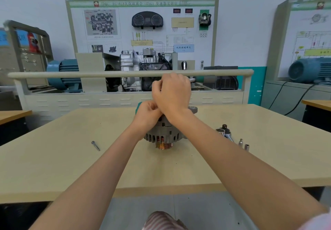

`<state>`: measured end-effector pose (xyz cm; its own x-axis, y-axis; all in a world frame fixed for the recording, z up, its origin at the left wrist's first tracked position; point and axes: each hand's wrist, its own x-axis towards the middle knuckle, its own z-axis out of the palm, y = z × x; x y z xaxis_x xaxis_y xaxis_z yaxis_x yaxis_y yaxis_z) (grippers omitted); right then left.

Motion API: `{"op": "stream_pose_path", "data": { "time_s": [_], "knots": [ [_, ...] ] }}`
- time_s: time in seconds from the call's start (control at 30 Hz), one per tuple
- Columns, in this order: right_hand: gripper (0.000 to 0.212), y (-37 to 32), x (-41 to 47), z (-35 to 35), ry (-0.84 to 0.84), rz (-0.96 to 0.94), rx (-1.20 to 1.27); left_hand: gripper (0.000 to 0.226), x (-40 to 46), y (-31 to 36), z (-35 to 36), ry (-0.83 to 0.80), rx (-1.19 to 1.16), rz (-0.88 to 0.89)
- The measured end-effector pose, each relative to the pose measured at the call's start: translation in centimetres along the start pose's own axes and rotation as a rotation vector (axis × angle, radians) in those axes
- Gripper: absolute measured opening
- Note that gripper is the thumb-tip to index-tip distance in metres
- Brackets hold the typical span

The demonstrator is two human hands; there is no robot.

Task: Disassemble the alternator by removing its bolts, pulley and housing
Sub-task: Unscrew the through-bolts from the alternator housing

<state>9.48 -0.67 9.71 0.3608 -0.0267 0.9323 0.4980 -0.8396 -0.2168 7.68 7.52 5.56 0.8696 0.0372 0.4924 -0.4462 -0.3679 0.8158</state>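
Grey alternator [165, 135] at centre frame on the tan table [71, 167], copper-coloured pulley [163, 145] facing the camera. Left hand [147, 115] curled on the housing top, likely steadying. Right hand [172, 93] above it, fingers curled, grip hidden. One bolt [95, 145] lower left; sockets [243, 144] right, within reach.

Bright, even room light; soft shadows under my arms on worktop [71, 167]; edges bowed, slightly soft.
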Motion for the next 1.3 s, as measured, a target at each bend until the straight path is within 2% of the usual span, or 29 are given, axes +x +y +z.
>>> {"op": "stream_pose_path", "data": {
  "time_s": [0.07, 0.13, 0.23, 0.3, 0.37, 0.43, 0.53, 0.57, 0.6, 0.67, 0.73, 0.8, 0.87, 0.97, 1.07, 1.17, 1.23, 1.3],
  "knots": [
    [0.033, -0.3, 0.4, -0.2, -0.012, 0.025, 0.117, 0.023, 0.0, 0.1, 0.0, -0.025, -0.027, 0.009],
    [0.044, 0.0, 0.9, -0.3, -0.071, 0.123, 0.411, 0.025, 0.0, 0.4, -0.2, -0.100, -0.027, 0.023],
    [0.048, 0.7, 1.8, -0.6, -0.271, 0.391, 0.896, 0.021, 0.2, 0.5, -0.6, -0.217, 0.000, 0.013],
    [0.052, 1.1, 2.3, -0.6, -0.347, 0.548, 1.171, 0.021, 0.2, 0.4, -0.7, -0.220, -0.033, 0.020],
    [0.053, 1.0, 2.5, -0.6, -0.359, 0.598, 1.256, 0.019, 0.2, 0.4, -0.7, -0.186, -0.083, 0.043],
    [0.048, 0.7, 1.7, -0.7, -0.276, 0.489, 1.075, 0.017, 0.0, 0.4, -0.5, -0.166, -0.122, 0.053],
    [0.024, 0.4, -0.7, 0.1, 0.006, 0.111, 0.414, 0.028, 0.2, 0.0, -0.6, -0.105, -0.063, 0.045],
    [0.017, 0.1, -1.1, 0.3, 0.074, 0.063, 0.216, 0.031, 0.2, -0.2, -0.6, -0.076, -0.040, 0.029],
    [0.015, -0.3, -1.1, 0.3, 0.101, 0.063, 0.130, 0.032, 0.3, -0.3, -0.6, -0.057, -0.024, 0.015],
    [0.024, -0.8, -0.5, -0.1, 0.037, 0.092, 0.237, 0.033, 0.2, -0.2, -0.4, -0.063, -0.021, 0.009],
    [0.035, -0.6, 0.5, -0.4, -0.091, 0.161, 0.562, 0.031, 0.0, 0.3, -0.5, -0.116, -0.052, 0.032],
    [0.044, -0.1, 1.5, -0.8, -0.248, 0.327, 0.855, 0.025, -0.1, 0.5, -0.6, -0.175, -0.055, 0.059],
    [0.049, 0.3, 2.1, -0.7, -0.329, 0.474, 1.091, 0.023, -0.1, 0.6, -0.7, -0.204, -0.059, 0.064],
    [0.051, 0.5, 2.5, -0.6, -0.371, 0.547, 1.244, 0.033, -0.1, 0.6, -0.8, -0.194, -0.092, 0.075],
    [0.046, 0.6, 1.8, -0.6, -0.351, 0.407, 0.993, 0.024, -0.1, 0.6, -0.8, -0.178, -0.106, 0.073],
    [0.027, 0.6, -0.4, 0.1, -0.052, 0.091, 0.503, 0.028, 0.0, 0.2, -0.6, -0.110, -0.068, 0.062],
    [0.015, 0.0, -1.4, 0.4, 0.117, 0.026, 0.190, 0.031, -0.1, 0.0, -0.4, -0.039, -0.027, 0.033],
    [0.017, -0.3, -1.3, 0.4, 0.123, 0.038, 0.196, 0.029, -0.2, 0.1, -0.1, -0.029, -0.025, 0.022]
  ]
}}
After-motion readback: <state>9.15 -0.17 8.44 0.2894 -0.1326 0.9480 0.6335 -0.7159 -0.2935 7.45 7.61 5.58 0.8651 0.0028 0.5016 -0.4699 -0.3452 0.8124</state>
